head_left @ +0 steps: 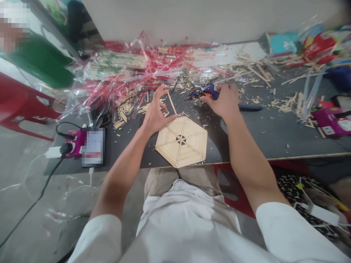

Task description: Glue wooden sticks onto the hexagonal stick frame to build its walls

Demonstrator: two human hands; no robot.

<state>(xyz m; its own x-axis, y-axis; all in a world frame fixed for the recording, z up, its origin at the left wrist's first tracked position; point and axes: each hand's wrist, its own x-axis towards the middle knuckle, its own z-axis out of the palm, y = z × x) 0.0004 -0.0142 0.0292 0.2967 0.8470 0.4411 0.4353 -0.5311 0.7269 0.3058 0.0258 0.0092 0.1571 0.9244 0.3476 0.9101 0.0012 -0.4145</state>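
Left hand (157, 113) pinching a slim wooden stick (172, 103) end to end, thumb against index fingertip, other fingers loosely bent. Right hand (226, 100) on the blue glue gun (210, 89), thumb near its orange trigger; cannot tell how firmly the fingers close. Hexagonal stick panel (192, 131) flat at the near edge of the dark tabletop (263, 135), below the left thumb. Judgement: stick best held by its ends, middle free for a thin, even bead; nozzle, pointing leftward, well clear of fingertips; panel better drawn in slightly from the edge. Around: crinkled plastic wrappers (109, 86) crowd the far left, loose stick offcuts (124, 111) litter the work zone and could catch in glue. Phone (93, 148) and purple power strip (75, 142) lie left, near the elbow's path.
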